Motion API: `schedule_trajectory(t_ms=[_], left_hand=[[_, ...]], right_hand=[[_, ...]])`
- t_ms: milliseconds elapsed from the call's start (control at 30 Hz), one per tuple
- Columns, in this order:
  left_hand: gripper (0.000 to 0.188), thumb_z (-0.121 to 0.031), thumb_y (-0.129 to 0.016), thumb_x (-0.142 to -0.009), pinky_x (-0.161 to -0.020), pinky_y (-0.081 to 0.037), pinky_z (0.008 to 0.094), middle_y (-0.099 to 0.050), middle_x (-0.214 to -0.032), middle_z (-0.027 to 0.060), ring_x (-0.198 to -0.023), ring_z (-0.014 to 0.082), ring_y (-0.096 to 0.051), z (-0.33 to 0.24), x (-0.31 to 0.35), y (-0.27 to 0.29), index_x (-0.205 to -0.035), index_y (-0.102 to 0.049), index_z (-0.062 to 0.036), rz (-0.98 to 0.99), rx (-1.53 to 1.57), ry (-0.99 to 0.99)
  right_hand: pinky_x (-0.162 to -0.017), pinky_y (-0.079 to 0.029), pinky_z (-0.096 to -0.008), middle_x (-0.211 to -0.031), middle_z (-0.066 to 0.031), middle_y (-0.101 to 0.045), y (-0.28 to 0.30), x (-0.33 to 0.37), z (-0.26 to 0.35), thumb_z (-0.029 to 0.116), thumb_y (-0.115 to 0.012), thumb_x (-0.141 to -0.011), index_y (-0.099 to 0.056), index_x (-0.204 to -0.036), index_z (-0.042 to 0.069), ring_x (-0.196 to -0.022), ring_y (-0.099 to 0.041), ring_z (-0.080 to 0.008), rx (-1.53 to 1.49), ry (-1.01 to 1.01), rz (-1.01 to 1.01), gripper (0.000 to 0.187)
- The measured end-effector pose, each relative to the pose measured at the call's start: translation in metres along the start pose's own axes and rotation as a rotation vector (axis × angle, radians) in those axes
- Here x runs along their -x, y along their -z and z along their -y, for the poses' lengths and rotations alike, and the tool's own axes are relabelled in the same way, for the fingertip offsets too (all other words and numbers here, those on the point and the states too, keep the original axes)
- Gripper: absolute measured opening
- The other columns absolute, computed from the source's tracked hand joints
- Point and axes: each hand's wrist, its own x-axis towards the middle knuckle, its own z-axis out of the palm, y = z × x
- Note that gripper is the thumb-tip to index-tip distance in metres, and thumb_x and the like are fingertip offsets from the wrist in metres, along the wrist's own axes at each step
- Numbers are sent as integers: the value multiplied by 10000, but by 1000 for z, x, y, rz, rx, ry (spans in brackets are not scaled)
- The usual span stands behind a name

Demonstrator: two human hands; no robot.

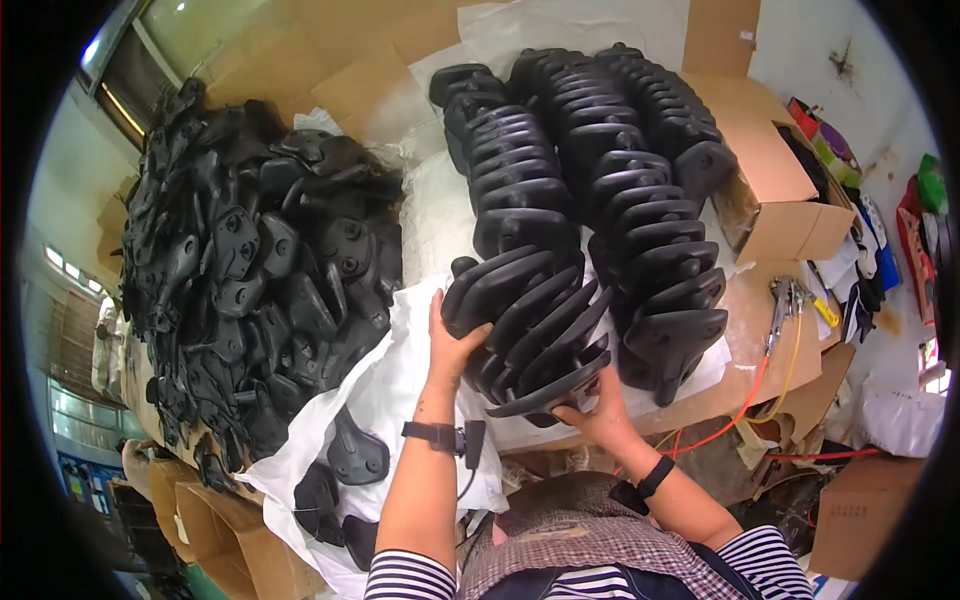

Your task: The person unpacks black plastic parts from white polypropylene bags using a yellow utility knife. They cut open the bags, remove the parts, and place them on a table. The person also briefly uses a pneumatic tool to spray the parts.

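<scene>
Between my two hands is a short stack of black moulded, paddle-shaped parts (535,325), nested and tilted, at the near end of the left row. My left hand (455,345) is closed on the stack's left side, thumb across the black surface. From the near right, my right hand (598,408) grips the lowest part's edge; some of its fingers are hidden beneath. Just beyond lies the rest of the left row (512,160). A middle row (645,210) of the same parts runs close to the right, with another row (665,100) behind it.
A large loose heap of black parts (270,230) covers the left side. Several single parts (357,450) lie on white sheeting (330,390) near my left forearm. Right are a cardboard box (800,225), an air gun (787,300) and an orange hose (745,400). Open cartons (225,520) stand lower left.
</scene>
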Motion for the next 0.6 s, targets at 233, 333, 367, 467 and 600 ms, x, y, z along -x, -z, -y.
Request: schedule_trajectory(t_ms=[233, 333, 367, 467, 600], left_hand=[[638, -117, -741, -619, -912, -428, 323, -609, -1078, 80, -987, 205, -567, -19, -13, 6, -1207, -519, -4, 298, 326, 241], [572, -59, -676, -603, -912, -430, 317, -628, -1061, 76, -970, 210, -581, -17, -2, -20, -1160, -560, 0, 366, 428, 243], [566, -57, -674, -601, -897, -437, 315, -626, -1063, 74, -968, 205, -580, -24, -1, -27, -1153, -563, -1, 405, 488, 222], [540, -82, -690, -646, -860, -441, 304, -614, -1036, 64, -940, 185, -569, -18, -18, -37, -1160, -541, -9, 450, 534, 263], [652, -194, -692, -764, -942, -385, 322, -483, -1239, 129, -1123, 218, -473, -10, -38, -56, -1312, -385, -22, 261, 284, 211]], right_hand=[[-915, -421, -378, -1247, -192, -395, 8, -3, -9, 206, -866, -557, -295, -1307, -1, -1123, -458, -320, -34, -8, 72, 965], [-1023, -337, -383, -1344, -197, -317, 5, 20, -38, 206, -866, -544, -188, -1364, -20, -1211, -408, -320, 8, 60, 68, 1088], [-1029, -331, -379, -1338, -196, -336, 5, 23, -38, 197, -855, -564, -197, -1361, -25, -1217, -406, -310, 49, 98, 68, 1057], [-1003, -364, -380, -1305, -190, -393, 4, 19, -25, 187, -837, -602, -253, -1339, -37, -1202, -428, -289, -2, 85, 87, 966], [-965, -407, -406, -1313, -239, -376, 11, -5, 1, 293, -859, -582, -298, -1320, -53, -1182, -444, -357, -80, -214, 8, 989]])
